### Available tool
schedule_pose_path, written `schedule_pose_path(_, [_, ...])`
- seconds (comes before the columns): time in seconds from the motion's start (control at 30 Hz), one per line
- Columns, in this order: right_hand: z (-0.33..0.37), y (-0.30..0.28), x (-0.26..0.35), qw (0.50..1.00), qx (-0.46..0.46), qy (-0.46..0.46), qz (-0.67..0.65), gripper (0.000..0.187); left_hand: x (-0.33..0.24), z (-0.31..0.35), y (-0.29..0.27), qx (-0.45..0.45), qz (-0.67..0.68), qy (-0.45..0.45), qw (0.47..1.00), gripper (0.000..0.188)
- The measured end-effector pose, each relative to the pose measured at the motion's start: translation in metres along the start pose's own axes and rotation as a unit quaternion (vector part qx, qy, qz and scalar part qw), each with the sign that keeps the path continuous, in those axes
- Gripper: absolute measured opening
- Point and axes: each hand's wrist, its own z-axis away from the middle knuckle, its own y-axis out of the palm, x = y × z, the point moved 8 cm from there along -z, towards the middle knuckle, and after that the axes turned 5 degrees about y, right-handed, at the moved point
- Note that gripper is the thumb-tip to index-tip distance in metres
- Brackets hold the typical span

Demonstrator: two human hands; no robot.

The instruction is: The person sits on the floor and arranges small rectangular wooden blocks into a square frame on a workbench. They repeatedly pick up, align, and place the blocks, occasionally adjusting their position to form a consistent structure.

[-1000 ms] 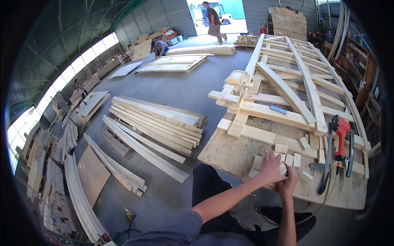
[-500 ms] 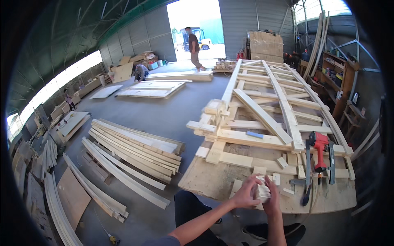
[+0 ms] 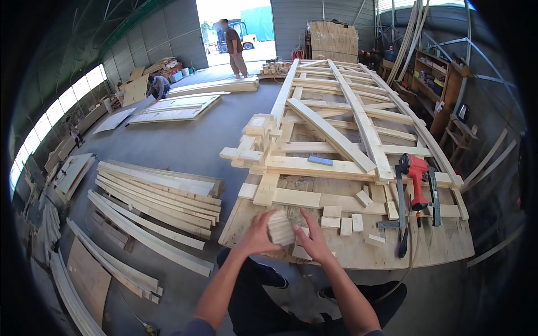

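**Layered stack of pale wooden pieces gripped from one side**

Nearest, the left hand is closed around the left side of the stack, holding it over the near edge of the plywood-topped counter. The right hand is open with fingers spread, just beside the stack; whether it touches the stack I cannot tell. A pale, flat wooden block lies partly behind it.

If the pieces are loose, uneven pressure could let some slide out and drop to the floor. A thin, pale hose runs over the edge toward the person's legs; a catching foot might drag the red-and-black nail gun down.

Slightly farther, small rectangular wooden blocks lie scattered, where a careless sweep could knock them. Beyond, a blue, oblong object rests on the large, pale timber frame; a jolt might dislodge it.
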Motion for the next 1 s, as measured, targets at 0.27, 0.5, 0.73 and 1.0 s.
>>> schedule_pose_path(0.27, [0.065, -0.049, 0.014, 0.912, 0.020, -0.113, 0.393, 0.069, 0.055, 0.000, 0.017, 0.079, -0.171, -0.028, 0.982, 0.139])
schedule_pose_path(0.5, [0.080, -0.124, -0.006, 0.946, -0.125, -0.037, 0.296, 0.055, 0.038, -0.028, 0.048, 0.138, -0.212, -0.058, 0.966, 0.144])
schedule_pose_path(0.73, [0.091, -0.143, -0.001, 0.947, -0.109, -0.030, 0.300, 0.047, 0.027, -0.039, 0.042, 0.101, -0.175, 0.017, 0.979, 0.124])
schedule_pose_path(1.0, [-0.024, -0.199, -0.029, 0.894, -0.221, -0.053, 0.386, 0.044, -0.014, -0.061, 0.086, 0.150, -0.144, 0.051, 0.977, 0.116])
